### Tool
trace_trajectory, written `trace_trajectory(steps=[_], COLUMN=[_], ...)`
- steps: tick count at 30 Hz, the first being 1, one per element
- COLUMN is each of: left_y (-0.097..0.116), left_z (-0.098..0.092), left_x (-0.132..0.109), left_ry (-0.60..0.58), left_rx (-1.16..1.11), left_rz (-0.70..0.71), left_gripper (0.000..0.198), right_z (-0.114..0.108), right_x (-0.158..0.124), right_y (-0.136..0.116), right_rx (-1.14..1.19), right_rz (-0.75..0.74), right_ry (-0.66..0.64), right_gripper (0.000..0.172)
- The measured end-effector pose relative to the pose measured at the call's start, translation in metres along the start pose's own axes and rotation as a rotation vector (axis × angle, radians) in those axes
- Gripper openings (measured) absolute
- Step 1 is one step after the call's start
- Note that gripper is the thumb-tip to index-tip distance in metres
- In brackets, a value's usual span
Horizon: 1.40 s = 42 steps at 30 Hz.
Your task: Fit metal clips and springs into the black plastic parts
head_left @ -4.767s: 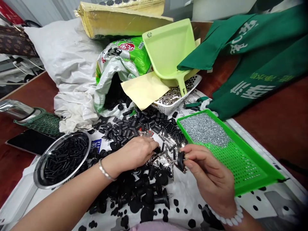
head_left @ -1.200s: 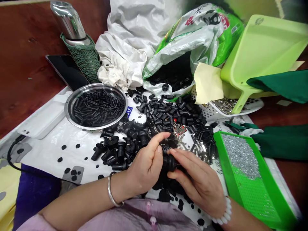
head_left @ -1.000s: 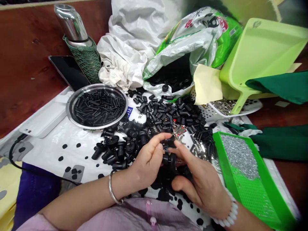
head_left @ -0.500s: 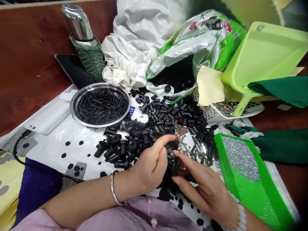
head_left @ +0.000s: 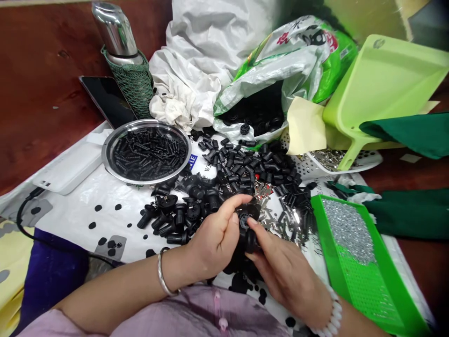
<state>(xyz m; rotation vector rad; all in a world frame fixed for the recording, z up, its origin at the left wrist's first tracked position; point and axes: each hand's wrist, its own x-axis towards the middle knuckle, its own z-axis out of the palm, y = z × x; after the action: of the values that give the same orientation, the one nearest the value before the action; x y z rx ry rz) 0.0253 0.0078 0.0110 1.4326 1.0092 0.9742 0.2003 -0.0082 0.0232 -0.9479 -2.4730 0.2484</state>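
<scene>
A black plastic fitting (head_left: 249, 239) with a round, holed end sits between my hands, low over the front of the pile. My right hand (head_left: 289, 269) pinches it between thumb and fingertips from the right. On its other side my left hand (head_left: 215, 241) is closed, thumb and forefinger uppermost; its curled fingers wrap the fitting's left side and are partly hidden. Just beyond lie black flanged fittings (head_left: 192, 212), short black tubes (head_left: 245, 164) and loose metal strips (head_left: 268, 213).
A steel bowl (head_left: 107, 164) of black ribbed pieces stands left, near a netted flask (head_left: 129, 89). Behind the pile is an open bag (head_left: 252, 86) of black parts. A green tray (head_left: 368, 292) of small metal pieces lies right, below a light-green dustpan (head_left: 389, 84).
My right hand has moved slightly left and closed more tightly around the black fitting. My left hand has shifted a little left. The piles look the same.
</scene>
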Motion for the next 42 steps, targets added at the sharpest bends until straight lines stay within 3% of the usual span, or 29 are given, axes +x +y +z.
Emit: trace_trajectory(steps=[5, 8, 15, 18, 22, 28, 36, 39, 42], left_y=[0.002, 0.0, -0.003, -0.003, -0.003, -0.005, -0.01, -0.011, -0.011], left_z=[0.003, 0.005, 0.005, 0.005, 0.007, 0.011, 0.014, 0.014, 0.013], left_x=[0.001, 0.0, -0.004, -0.004, -0.004, -0.002, -0.006, -0.007, -0.007], left_ry=[-0.055, -0.058, -0.028, -0.023, -0.017, 0.0, 0.051, 0.057, 0.057], left_rx=[-0.424, -0.565, -0.661, -0.625, -0.517, -0.458, -0.219, -0.148, -0.138], left_rz=[-0.399, -0.464, -0.356, -0.338, -0.284, -0.266, -0.096, -0.055, -0.06], left_gripper=[0.033, 0.032, 0.033, 0.032, 0.032, 0.034, 0.037, 0.037, 0.037], right_z=[-0.009, -0.011, 0.0, 0.001, -0.005, -0.013, -0.003, -0.002, -0.004], right_x=[0.007, 0.01, 0.005, 0.004, 0.005, 0.003, 0.005, 0.007, 0.004], right_y=[-0.001, -0.004, -0.008, -0.008, -0.005, -0.003, -0.006, -0.004, -0.003], right_rx=[-0.062, -0.005, 0.279, 0.265, 0.232, 0.366, 0.735, 0.795, 0.664], right_rz=[-0.063, -0.042, 0.289, 0.27, 0.151, 0.196, 0.569, 0.583, 0.507], right_ry=[-0.077, -0.074, 0.074, 0.097, 0.08, 0.008, 0.24, 0.239, 0.211], right_gripper=[0.056, 0.05, 0.035, 0.032, 0.044, 0.045, 0.014, 0.004, 0.005])
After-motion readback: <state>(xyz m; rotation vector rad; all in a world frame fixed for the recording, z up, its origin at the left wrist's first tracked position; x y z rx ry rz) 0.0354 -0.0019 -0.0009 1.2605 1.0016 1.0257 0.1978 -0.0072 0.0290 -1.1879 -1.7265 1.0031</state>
